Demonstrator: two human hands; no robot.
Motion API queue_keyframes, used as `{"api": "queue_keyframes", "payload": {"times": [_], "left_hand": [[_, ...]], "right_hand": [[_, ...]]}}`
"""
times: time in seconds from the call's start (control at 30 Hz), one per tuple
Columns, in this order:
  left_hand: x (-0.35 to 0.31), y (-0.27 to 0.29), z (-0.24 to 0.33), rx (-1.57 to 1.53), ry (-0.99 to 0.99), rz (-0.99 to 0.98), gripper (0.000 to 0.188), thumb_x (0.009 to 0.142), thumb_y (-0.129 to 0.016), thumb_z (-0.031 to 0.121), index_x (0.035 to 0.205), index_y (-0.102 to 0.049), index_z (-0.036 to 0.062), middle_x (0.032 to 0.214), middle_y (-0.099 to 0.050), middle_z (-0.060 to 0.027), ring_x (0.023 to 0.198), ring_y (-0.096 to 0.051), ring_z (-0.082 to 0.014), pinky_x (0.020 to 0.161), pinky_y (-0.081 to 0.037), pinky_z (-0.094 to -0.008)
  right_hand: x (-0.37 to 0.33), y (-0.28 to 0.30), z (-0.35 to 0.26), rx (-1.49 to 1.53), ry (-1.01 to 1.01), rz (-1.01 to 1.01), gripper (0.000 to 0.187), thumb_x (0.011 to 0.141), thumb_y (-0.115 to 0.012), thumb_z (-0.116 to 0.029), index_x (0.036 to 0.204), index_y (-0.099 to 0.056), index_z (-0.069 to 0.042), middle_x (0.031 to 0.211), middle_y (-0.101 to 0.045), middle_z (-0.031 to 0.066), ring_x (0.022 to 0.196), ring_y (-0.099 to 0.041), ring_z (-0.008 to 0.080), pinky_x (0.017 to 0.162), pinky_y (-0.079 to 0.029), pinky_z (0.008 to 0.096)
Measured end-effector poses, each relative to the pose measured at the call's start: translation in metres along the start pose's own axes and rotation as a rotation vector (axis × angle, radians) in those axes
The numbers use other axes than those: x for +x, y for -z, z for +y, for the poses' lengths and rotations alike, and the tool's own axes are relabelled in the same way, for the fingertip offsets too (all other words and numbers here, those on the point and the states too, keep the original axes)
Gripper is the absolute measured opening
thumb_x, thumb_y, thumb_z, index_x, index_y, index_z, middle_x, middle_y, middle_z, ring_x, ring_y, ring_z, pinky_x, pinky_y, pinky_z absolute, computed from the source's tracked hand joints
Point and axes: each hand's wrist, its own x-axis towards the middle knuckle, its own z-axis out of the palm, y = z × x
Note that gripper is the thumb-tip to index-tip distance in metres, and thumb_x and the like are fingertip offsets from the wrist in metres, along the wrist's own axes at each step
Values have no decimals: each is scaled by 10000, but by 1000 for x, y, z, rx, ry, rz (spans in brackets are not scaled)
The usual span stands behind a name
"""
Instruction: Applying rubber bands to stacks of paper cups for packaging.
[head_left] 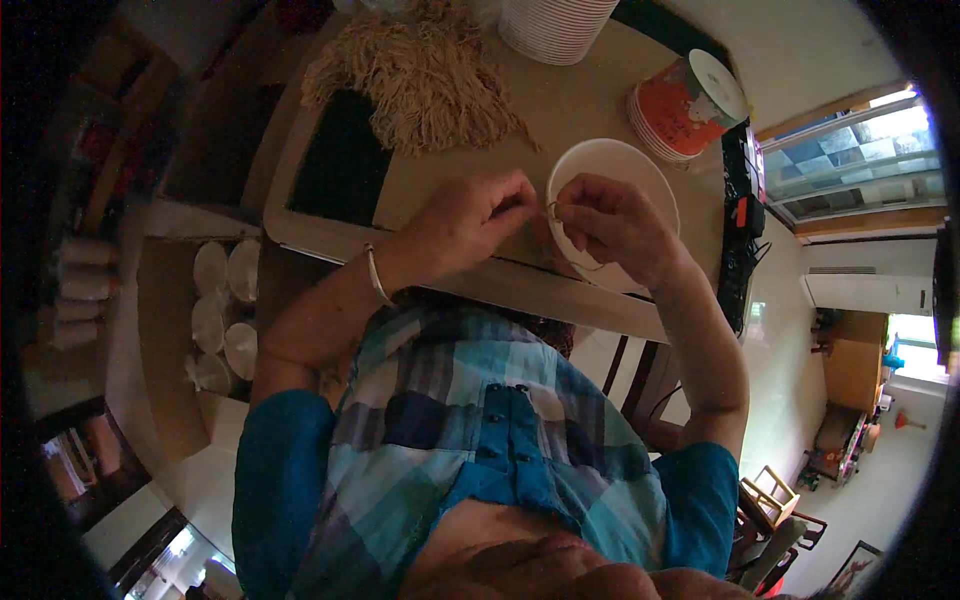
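A white round bucket stands at the table's near edge, its open mouth toward me. My right hand reaches over that mouth, thumb and fingers pinched on a thin tan cord at the left rim. Part of the cord curves down across the bucket's lower rim. Just left of the rim, my left hand is closed, its fingertips close to the right hand's. Whatever lies between the left fingers is hidden. Beyond the left hand rests a heap of tan cords.
At the back stands a stack of white buckets. Red printed buckets are nested to the right, with a white round disc on top. A cardboard box of white cups sits at lower left. Dark gear edges the table's right side.
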Motion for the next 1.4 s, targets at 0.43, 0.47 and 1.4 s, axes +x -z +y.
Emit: {"api": "queue_keyframes", "payload": {"times": [0.43,0.47,1.4], "left_hand": [[0,-3,3,-405,192,-179,226,961,-490,218,829,-537,41,602,-509,-12,472,-499,-83,436,-402,-249],[1,-1,4,-457,237,-236,238,956,-506,230,816,-550,44,603,-513,-3,470,-501,-76,430,-403,-241],[5,-5,-1,-494,128,-51,59,877,-590,46,935,-585,45,826,-602,9,746,-584,-79,685,-502,-228]], "right_hand": [[-2,0,3,55,35,-2,92,904,-582,-217,910,-598,-128,682,-527,-45,547,-418,20,437,-284,168],[-2,1,3,59,24,-3,88,901,-584,-215,908,-598,-129,680,-524,-46,546,-417,21,437,-283,169],[-8,-9,5,-84,87,114,63,898,-572,-147,904,-583,-86,727,-540,-30,620,-494,37,469,-380,188]]}}
